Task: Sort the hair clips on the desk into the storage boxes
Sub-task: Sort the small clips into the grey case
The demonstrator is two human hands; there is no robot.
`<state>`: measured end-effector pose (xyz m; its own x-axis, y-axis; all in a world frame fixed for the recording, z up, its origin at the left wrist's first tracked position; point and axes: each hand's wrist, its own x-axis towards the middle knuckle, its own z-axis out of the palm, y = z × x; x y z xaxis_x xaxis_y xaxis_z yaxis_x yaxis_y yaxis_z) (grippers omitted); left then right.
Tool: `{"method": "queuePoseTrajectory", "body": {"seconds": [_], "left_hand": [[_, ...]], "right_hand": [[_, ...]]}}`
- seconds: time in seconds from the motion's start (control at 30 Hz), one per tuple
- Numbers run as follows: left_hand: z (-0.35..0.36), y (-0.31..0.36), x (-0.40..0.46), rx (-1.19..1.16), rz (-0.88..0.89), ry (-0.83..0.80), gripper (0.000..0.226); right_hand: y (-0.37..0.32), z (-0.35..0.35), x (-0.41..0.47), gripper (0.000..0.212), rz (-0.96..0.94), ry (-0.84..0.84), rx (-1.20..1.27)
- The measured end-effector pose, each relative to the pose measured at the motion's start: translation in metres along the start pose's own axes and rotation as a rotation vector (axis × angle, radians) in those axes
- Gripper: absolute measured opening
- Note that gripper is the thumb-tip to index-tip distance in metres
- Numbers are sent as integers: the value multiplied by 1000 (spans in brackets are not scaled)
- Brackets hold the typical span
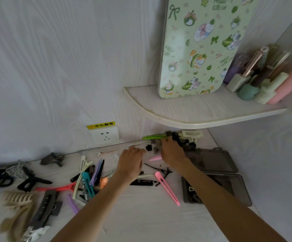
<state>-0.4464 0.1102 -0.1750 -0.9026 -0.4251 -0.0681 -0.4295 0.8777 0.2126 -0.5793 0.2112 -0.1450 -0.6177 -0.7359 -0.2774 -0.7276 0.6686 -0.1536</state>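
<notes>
Hair clips lie scattered across the white desk [141, 215]. My left hand [131, 161] rests palm down near the desk's middle, fingers loosely bent, just left of a small black clip [148, 147]; I see nothing in it. My right hand [172, 152] reaches into the back pile under the shelf, its fingertips at the end of a green clip [154, 137] and some small brown clips [154, 142]. Whether it grips one is hidden. Two dark translucent storage boxes lie at the right: a far one [215, 159] and a near one [236, 189] holding a few clips. A long pink clip [168, 189] lies between my arms.
A mixed heap of coloured clips [89, 177] lies left of my left arm; black claw clips [31, 180], a beige claw clip [17, 198] and a grey bar clip [43, 210] sit further left. A wall socket [105, 135], a corner shelf [203, 114] with a patterned board [199, 49] and cosmetics [257, 75] stand behind.
</notes>
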Motion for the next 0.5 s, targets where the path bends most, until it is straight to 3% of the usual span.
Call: {"method": "queuePoseTrajectory", "body": {"seconds": [0.17, 0.33, 0.43, 0.5], "left_hand": [[-10, -16, -5, -154, -66, 66, 38], [-14, -10, 7, -229, -110, -83, 47], [-12, -14, 10, -302, -187, -97, 32], [-10, -19, 8, -363, -208, -86, 32]], "right_hand": [[-13, 9, 7, 31, -86, 35, 136], [-24, 17, -7, 11, -155, -48, 335], [-16, 16, -8, 17, -66, -7, 512], [-11, 11, -10, 24, 94, 16, 805]]}}
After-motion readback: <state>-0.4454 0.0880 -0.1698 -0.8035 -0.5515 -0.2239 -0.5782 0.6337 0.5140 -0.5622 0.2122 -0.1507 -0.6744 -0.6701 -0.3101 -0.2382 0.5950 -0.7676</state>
